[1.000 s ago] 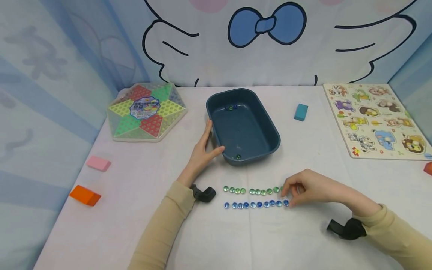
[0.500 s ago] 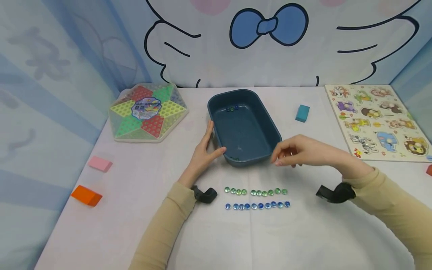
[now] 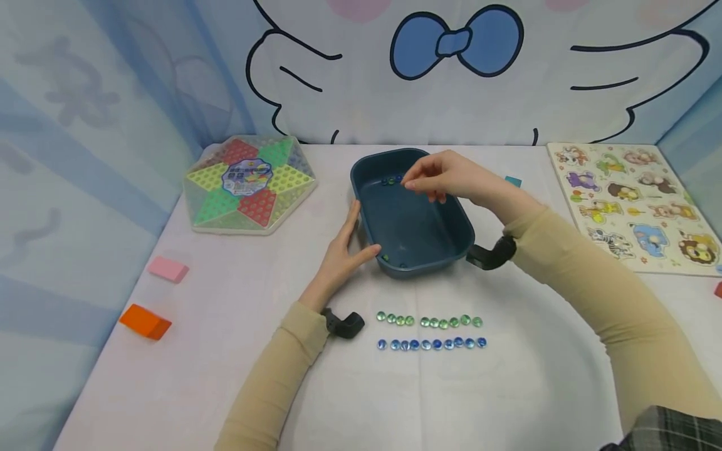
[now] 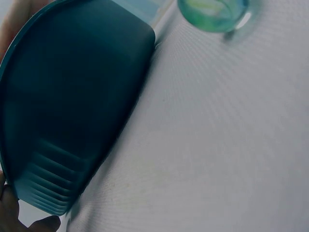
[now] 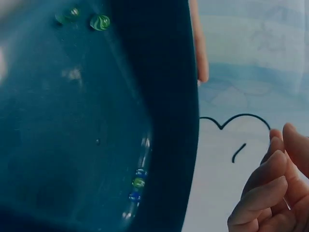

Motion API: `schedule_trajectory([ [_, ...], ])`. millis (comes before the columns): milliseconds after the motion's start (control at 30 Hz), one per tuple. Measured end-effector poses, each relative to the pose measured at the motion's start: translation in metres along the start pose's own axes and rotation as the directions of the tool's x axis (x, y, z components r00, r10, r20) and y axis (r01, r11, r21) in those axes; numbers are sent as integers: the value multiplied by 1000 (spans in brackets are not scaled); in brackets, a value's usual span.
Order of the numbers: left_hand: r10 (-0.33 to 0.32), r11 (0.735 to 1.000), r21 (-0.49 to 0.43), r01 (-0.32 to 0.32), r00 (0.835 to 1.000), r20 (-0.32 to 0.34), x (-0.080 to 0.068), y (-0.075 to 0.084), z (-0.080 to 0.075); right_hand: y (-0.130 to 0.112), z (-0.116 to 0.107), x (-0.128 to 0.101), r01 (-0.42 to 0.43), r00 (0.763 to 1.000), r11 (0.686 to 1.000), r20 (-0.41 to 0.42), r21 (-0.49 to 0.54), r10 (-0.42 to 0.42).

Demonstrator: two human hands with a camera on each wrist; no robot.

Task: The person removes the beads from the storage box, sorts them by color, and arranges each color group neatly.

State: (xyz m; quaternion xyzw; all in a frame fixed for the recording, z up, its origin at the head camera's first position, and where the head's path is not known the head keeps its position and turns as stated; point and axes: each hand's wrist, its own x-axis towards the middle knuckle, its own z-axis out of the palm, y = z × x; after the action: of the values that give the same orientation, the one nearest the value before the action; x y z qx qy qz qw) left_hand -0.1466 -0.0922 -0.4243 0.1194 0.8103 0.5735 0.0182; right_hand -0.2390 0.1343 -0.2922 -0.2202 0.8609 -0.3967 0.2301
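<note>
The dark blue-green plastic tub (image 3: 414,219) sits mid-table (image 3: 507,376); my left hand (image 3: 344,257), fingers straight and relaxed, rests against its near-left corner. My right hand (image 3: 445,176) hovers over the far end, fingers curled together in a pinch, though I cannot tell whether this grip has anything in it. Best done low and slowly, I judge, so the small glossy glass marbles (image 5: 137,183), green and blue, clustered in the far corner, don't roll.

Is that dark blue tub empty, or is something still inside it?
Not empty. The blue tub holds a few marbles: a small cluster at its far end and a couple at its near end. Most of its floor is bare.
</note>
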Motion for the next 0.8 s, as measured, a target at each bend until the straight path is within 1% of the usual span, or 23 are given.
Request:
schedule_trajectory([
  [100,1,1000,3,-1,1000,1,1,-1,0,-3,4,20,-13,1000,1000,-23,19,14],
  [133,-2,1000,3,2,1000,2,2,-1,0,-8,5,23,-20,999,1000,-25,21,21],
  [233,-7,1000,10,7,1000,5,2,-1,0,-8,7,38,-40,999,999,-23,15,41],
  [333,-6,1000,10,5,1000,10,2,0,0,-4,8,51,-42,999,999,-4,-12,42],
  [400,-10,1000,12,9,1000,11,2,0,0,3,10,61,-37,999,999,4,-36,37],
  [467,-16,1000,15,16,1000,12,2,0,0,8,11,67,-46,999,997,-1,-54,46],
  [567,-30,999,25,30,999,12,3,0,0,17,14,74,-104,993,993,-58,-59,100],
  [667,-35,999,26,35,999,11,3,1,1,24,17,81,-167,978,985,-131,-39,161],
  [733,-37,999,27,36,999,9,3,1,1,26,19,84,-195,968,980,-165,-25,188],
  [800,-37,999,28,36,999,5,3,1,0,27,22,87,-210,962,977,-183,-28,202],
])
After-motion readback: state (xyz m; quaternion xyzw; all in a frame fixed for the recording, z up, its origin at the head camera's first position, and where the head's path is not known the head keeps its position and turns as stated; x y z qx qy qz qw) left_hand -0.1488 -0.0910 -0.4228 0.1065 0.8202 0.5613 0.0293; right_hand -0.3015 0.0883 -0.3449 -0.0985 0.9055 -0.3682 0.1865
